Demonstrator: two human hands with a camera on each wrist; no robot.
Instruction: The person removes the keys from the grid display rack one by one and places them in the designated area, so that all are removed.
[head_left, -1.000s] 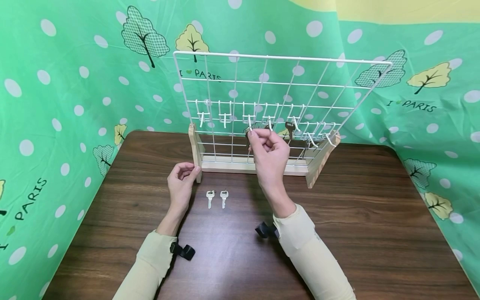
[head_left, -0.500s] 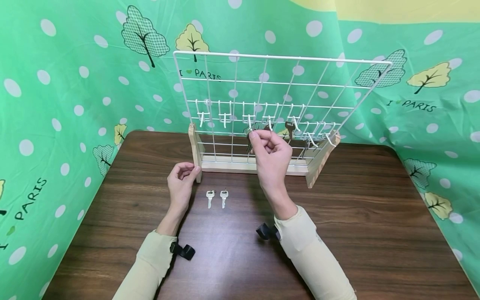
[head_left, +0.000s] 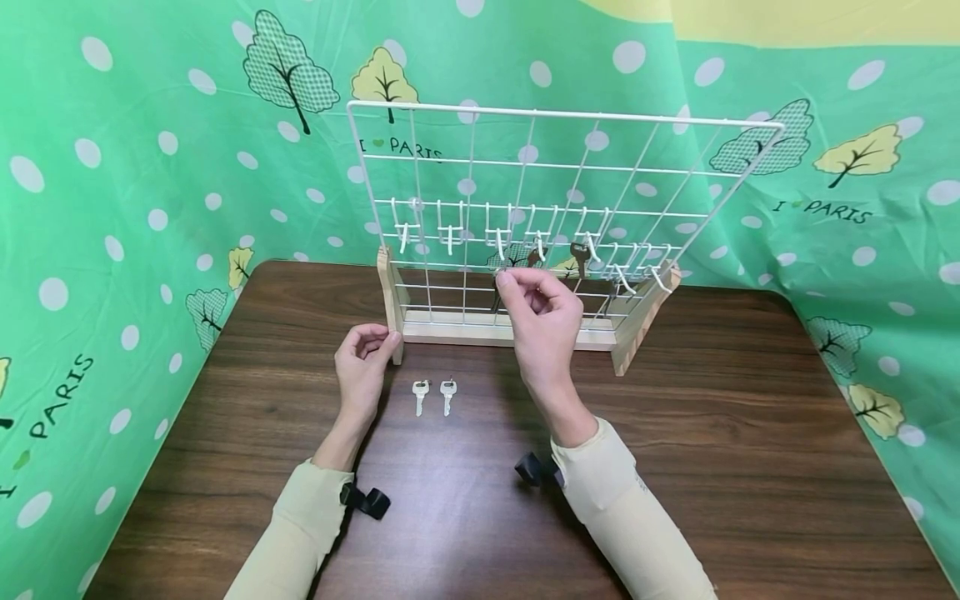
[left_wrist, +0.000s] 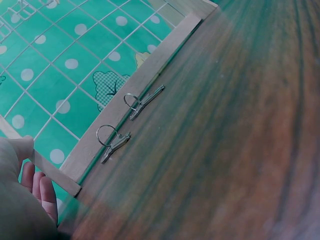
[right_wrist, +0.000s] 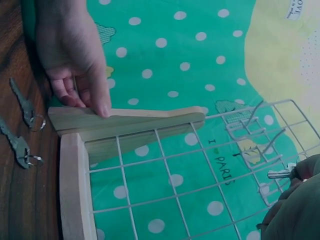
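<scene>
My right hand [head_left: 547, 321] pinches a small key [right_wrist: 281, 173] just below the third hook [head_left: 500, 243] from the left on a white wire grid rack [head_left: 566, 167]. Most of that key is hidden behind the fingers in the head view. My left hand [head_left: 362, 367] grips the wooden leg [head_left: 395, 308] at the rack's left end between thumb and fingers. On the table in front of the rack lie two silver keys, a left key [head_left: 420, 398] and a right key [head_left: 447, 398], each with a small ring.
Further right on the rack, dark keys hang near the hooks, one key [head_left: 579, 258] showing clearly. The two leftmost hooks, the first [head_left: 405, 237] and second [head_left: 450, 240], carry nothing. A green dotted cloth [head_left: 187, 167] hangs behind the brown table [head_left: 750, 467].
My right hand has moved slightly down, away from the third hook's tip, with the key still pinched. My left hand and the two keys on the table stay where they were.
</scene>
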